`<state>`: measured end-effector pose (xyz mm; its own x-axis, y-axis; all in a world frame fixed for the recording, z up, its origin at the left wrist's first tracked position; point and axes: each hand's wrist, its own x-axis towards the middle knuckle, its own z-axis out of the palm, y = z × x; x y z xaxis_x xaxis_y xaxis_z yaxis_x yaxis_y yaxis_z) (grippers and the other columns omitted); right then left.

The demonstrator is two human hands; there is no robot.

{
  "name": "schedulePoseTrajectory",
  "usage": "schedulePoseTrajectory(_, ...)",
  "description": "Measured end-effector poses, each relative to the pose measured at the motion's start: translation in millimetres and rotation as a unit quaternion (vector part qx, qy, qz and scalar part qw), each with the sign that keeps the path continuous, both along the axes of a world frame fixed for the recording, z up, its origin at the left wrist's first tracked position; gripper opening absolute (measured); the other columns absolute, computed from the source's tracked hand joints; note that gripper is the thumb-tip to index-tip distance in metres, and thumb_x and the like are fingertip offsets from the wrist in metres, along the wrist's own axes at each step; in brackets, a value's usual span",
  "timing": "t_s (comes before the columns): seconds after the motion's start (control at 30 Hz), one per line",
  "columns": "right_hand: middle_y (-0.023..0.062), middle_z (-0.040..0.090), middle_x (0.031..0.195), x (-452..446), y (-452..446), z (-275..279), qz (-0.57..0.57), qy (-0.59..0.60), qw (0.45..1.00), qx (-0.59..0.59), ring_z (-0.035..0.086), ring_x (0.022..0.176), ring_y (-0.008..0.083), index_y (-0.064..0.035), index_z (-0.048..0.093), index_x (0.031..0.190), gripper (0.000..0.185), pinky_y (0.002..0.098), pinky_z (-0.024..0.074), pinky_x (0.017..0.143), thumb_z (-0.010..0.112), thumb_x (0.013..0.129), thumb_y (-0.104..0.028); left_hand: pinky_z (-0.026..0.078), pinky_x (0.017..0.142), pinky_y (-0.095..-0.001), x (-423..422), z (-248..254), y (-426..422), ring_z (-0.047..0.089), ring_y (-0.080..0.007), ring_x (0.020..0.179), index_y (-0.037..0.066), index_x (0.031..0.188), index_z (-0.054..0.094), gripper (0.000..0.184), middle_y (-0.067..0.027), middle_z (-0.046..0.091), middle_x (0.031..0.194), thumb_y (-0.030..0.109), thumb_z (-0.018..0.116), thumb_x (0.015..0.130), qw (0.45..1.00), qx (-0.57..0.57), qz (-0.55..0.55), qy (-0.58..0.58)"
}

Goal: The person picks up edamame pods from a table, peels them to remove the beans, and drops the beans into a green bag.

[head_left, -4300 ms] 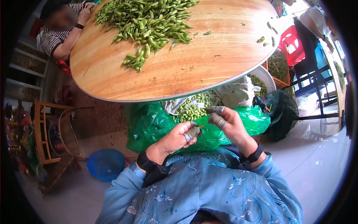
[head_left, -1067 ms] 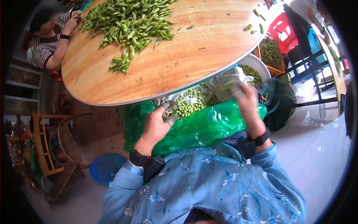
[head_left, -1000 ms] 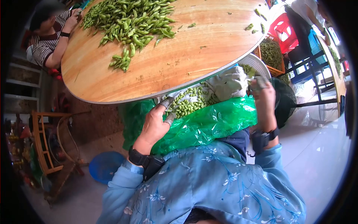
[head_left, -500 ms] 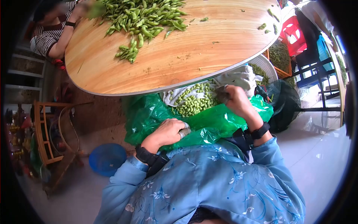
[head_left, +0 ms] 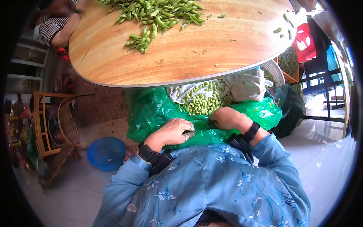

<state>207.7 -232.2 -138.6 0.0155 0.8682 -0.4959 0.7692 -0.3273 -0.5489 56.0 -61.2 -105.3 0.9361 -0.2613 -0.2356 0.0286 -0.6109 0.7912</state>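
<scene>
My left hand [head_left: 173, 131] lies on a green plastic bag [head_left: 149, 109] over my lap. Its thumb and finger, wrapped in something pale, are curled together, and whatever is between them is hidden. To its right, my right hand [head_left: 228, 118] is closed at the bag's bunched near edge, fingertips down in the plastic. Just beyond both hands, shelled green beans [head_left: 202, 104] lie in a heap on a white cloth [head_left: 176, 92]. A greyish cloth [head_left: 247, 84] is crumpled beside them.
A wooden table [head_left: 181, 56] overhangs the beans, with a pile of green pods [head_left: 155, 15] on it. Another person's arm [head_left: 68, 32] rests at its left edge. A blue basin [head_left: 107, 154] stands on the floor at left. A dark plastic bag [head_left: 289, 109] sits at right.
My right hand has come down from the beans and cloth to the bag's near edge, closer to my left hand. The plastic between them is more bunched. The view has shifted slightly.
</scene>
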Motion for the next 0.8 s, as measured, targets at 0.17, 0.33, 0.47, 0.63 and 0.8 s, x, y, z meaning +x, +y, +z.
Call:
schedulePoseTrajectory(0.17,0.0155,0.059,0.082,3.2,35.4,11.9,-0.009,0.002,0.998,0.055,0.057,0.078,0.0328,-0.0116,0.057,0.102,0.033,0.0406,0.0451,0.067,0.052,0.070,-0.013,0.044,0.065,-0.0374,-0.6,-2.4,1.8,0.055,-0.0306,0.075,0.002,0.078,0.058,0.012,-0.0133,0.058,0.079,0.007,0.057,0.067,1.000,0.016,-0.002,0.008)
schedulePoseTrajectory(0.33,0.0180,0.059,0.085,10.2,55.6,-49.2,0.031,-0.039,0.997,0.054,0.057,0.079,0.0332,-0.0138,0.055,0.107,0.038,0.0407,0.0456,0.070,0.053,0.069,-0.013,0.046,0.065,-0.0357,-1.8,0.7,4.1,0.057,-0.0309,0.075,0.002,0.084,0.059,0.016,-0.0142,0.059,0.080,0.007,0.057,0.069,0.999,-0.023,0.025,0.029)
schedulePoseTrajectory(0.47,0.0192,0.058,0.078,30.4,40.3,-12.2,-0.128,-0.022,0.983,0.127,0.056,0.073,0.0353,-0.0081,0.058,0.095,0.026,0.0410,0.0444,0.063,0.054,0.070,-0.014,0.047,0.069,-0.0323,-4.4,36.4,14.7,0.059,-0.0274,0.078,0.002,0.087,0.060,0.016,-0.0111,0.061,0.082,0.009,0.061,0.072,0.993,-0.057,0.092,-0.050)
schedulePoseTrajectory(0.63,0.0195,0.057,0.078,36.7,15.6,41.2,-0.123,0.003,0.982,0.145,0.054,0.072,0.0367,-0.0024,0.059,0.080,0.016,0.0422,0.0435,0.062,0.055,0.070,-0.013,0.046,0.063,-0.0264,6.9,116.8,41.7,0.059,-0.0159,0.070,0.001,0.085,0.060,0.014,-0.0106,0.061,0.075,0.005,0.064,0.072,0.951,-0.104,0.230,-0.180)
schedulePoseTrajectory(0.8,0.0191,0.055,0.074,16.9,-2.4,77.2,-0.169,0.022,0.962,0.214,0.054,0.069,0.0360,-0.0006,0.058,0.076,0.015,0.0402,0.0436,0.060,0.059,0.070,-0.014,0.047,0.062,-0.0287,42.3,140.1,91.8,0.059,-0.0231,0.070,-0.001,0.090,0.057,0.017,-0.0145,0.060,0.078,0.000,0.057,0.073,0.845,0.099,0.388,-0.355)
